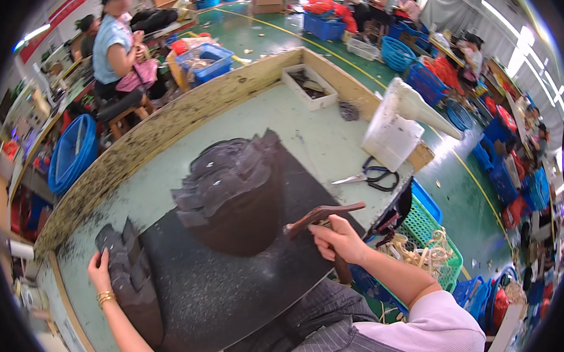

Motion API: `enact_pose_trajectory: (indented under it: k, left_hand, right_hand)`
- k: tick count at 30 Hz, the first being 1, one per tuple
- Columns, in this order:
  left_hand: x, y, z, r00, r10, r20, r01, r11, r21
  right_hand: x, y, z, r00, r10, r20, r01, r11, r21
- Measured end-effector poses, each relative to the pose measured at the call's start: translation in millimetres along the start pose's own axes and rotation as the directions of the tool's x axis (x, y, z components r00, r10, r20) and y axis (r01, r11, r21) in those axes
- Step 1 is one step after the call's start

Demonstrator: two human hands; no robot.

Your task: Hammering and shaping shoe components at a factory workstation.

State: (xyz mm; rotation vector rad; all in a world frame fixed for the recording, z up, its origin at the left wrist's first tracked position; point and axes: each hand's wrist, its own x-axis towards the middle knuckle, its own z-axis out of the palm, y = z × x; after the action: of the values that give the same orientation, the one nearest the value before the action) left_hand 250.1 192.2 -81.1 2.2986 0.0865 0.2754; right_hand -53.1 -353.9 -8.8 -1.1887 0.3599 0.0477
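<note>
My right hand [338, 238] is closed around the handle of a hammer [324, 215] with a long reddish-brown head, held above the right part of a black mat [199, 293]. On the mat's far side lies a large fanned pile of dark brown, leather-like pieces [233, 203], overlapping with ragged upper edges. To the left, a smaller stack of similar dark pieces [132, 277] lies across the mat's edge. The curled fingers of my left hand [100, 272], with gold bangles at the wrist, grip the outer edge of that stack.
A wooden rim [166, 127] borders the pale green table. Scissors [373, 177], a white cut-open jug [390, 133] and a white tray [313, 99] lie toward the right and back. A green basket [419, 223] stands by my right elbow. Other people work nearby.
</note>
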Motion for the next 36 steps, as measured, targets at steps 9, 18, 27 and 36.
enact_pose_trajectory:
  k: [9,18,27,36]
  left_hand:
    - [-35.4,39.1,-9.3,0.931,0.266,-0.252,-0.232,0.96,0.156]
    - [-79.9,64.5,-31.0,0.939,0.284,-0.196,-0.131,0.818,0.56]
    - [-174.5,89.3,-12.7,0.9,0.431,-0.063,-0.364,0.824,0.435]
    - [-192.6,102.7,-22.3,0.923,0.343,-0.176,-0.254,0.884,0.391]
  right_hand:
    - [6.1,0.1,13.2,1.0,-0.016,-0.025,0.014,0.998,-0.067]
    - [-6.9,-7.6,46.4,0.992,-0.077,0.103,0.109,0.929,-0.353]
    - [73.2,-24.5,203.3,0.647,-0.174,0.742,0.713,0.483,-0.508]
    - [160.1,86.5,319.3,0.549,-0.141,0.824,0.769,0.471,-0.432]
